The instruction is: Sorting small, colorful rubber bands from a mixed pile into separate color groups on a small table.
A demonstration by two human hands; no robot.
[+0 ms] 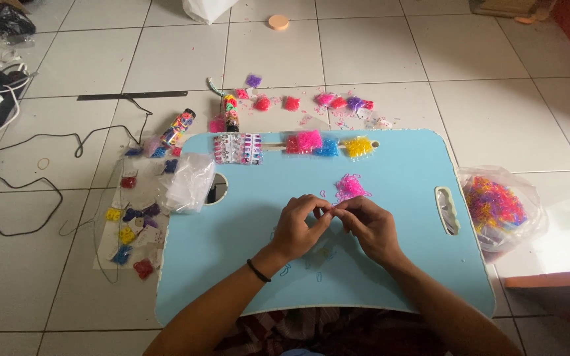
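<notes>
Pinching tiny pink band (330,209) between left hand (300,227), right hand (367,226) fingertips.

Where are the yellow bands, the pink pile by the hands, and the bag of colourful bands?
yellow bands (358,147), head view, middle of clump.
pink pile (349,187), head view, its centre.
bag of colourful bands (496,206), head view, its middle.

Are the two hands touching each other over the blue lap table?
Touching. The head view shows the fingertips of the left hand and right hand meeting at one point above the blue lap table.

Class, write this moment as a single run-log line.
left hand, right hand: fingertips pinched together over blue lap table | pink clip pile just beyond
</notes>
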